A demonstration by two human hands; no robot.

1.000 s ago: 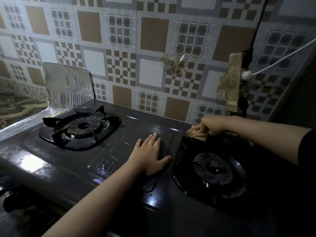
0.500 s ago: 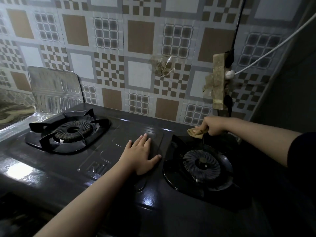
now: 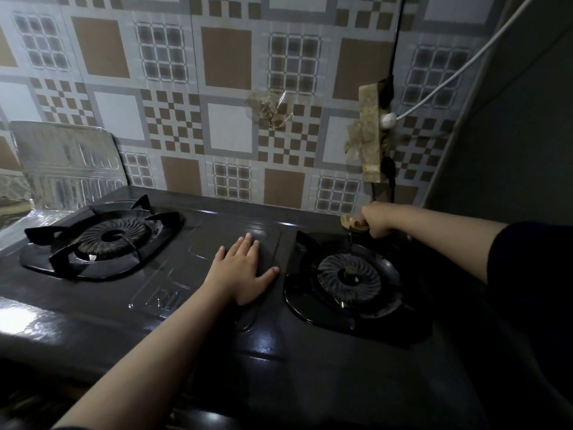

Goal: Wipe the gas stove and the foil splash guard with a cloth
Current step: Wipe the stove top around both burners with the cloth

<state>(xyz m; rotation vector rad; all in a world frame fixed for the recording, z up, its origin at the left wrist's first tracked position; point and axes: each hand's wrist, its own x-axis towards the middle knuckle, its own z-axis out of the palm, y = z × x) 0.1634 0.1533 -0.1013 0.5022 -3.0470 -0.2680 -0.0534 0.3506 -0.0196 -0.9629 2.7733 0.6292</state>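
Gripping the cloth [image 3: 348, 221] in my right hand [image 3: 376, 220] at the gas stove's [image 3: 217, 342] back edge, my left hand [image 3: 245, 276] rests flat between the burners.

Black stove [image 3: 217, 352], tan cloth [image 3: 348, 221], brown-and-grey checkered wall tiles [image 3: 226, 88]

Two burners [image 3: 113, 240], two hands [image 3: 240, 271], one cloth [image 3: 350, 221], one splash guard [image 3: 66, 164].

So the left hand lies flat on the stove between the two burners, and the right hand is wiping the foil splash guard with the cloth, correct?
Not quite. The head view shows the right hand holding the cloth on the stove behind the right burner, far from the foil splash guard at the left. The left hand does lie flat between the two burners.
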